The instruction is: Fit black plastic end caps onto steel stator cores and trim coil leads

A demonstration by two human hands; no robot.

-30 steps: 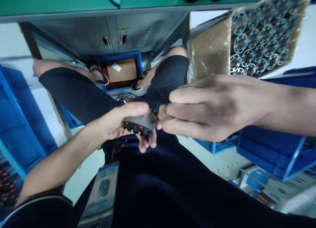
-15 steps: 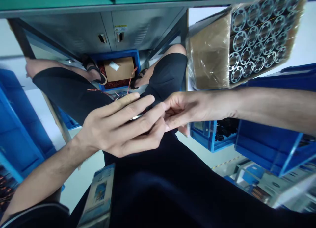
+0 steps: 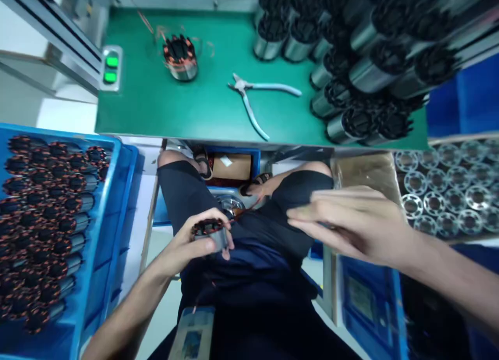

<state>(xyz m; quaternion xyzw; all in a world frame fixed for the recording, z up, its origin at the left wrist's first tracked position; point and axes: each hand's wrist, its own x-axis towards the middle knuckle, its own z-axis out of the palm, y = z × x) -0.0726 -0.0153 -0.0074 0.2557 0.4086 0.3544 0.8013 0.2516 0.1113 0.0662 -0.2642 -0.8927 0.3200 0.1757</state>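
My left hand [image 3: 208, 238] is wrapped around a motor stator [image 3: 216, 238], a short grey metal cylinder with a black slotted end and copper windings. It is held above my lap, tilted. To the right, my right hand [image 3: 343, 220] is raised over my thigh, blurred, with thumb and fingertips pressed together; whatever may be between them cannot be made out. Loose copper wire [image 3: 249, 208] shows between the hands, near a round metal object [image 3: 230, 201] by my knees. Another wound stator [image 3: 181, 58] stands on the green bench [image 3: 148, 110], with wires trailing from it.
Cutting pliers [image 3: 249, 87] lie opened on the bench, left of several unwound stators [image 3: 335, 64]. A blue crate [image 3: 99, 220] of wound stators stands at left. At right are a carton of metal rings [image 3: 444, 181] and a blue bin [image 3: 366, 303]. A green-lit switch [image 3: 111, 69] sits at the bench's left.
My hands have moved apart: the left now shows a stator in its grasp, the right has gone rightward. The view has tilted up, bringing the bench top and left crate into sight.
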